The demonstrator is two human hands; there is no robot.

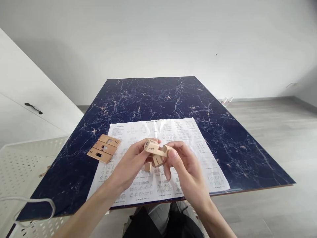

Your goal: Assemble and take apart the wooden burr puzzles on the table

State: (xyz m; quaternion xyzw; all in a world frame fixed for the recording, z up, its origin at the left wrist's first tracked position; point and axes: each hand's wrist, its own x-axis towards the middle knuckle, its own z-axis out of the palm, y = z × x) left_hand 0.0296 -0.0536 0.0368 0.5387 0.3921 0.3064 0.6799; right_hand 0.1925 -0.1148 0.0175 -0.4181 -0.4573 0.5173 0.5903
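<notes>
Between both hands, above the instruction sheet [158, 127], are notched wooden puzzle pieces [152, 147] joined at angles, with black numbers on their faces. My left hand [135, 158] grips their left end between thumb and fingers. My right hand [184, 162] pinches the right end, its thumb on top and its other fingers curled below. A piece marked with a single stroke [158, 161] points down toward me. Just below, a small wooden block end [148, 166] shows near the paper; whether it touches the others I cannot tell. My fingers hide part of the joint.
Flat wooden pieces with slots and numbers [104, 148] lie side by side over the sheet's left edge. The blue marbled table [153, 96] ends close to my lap. A white perforated surface [27, 172] with a white cable [49, 200] is at the left.
</notes>
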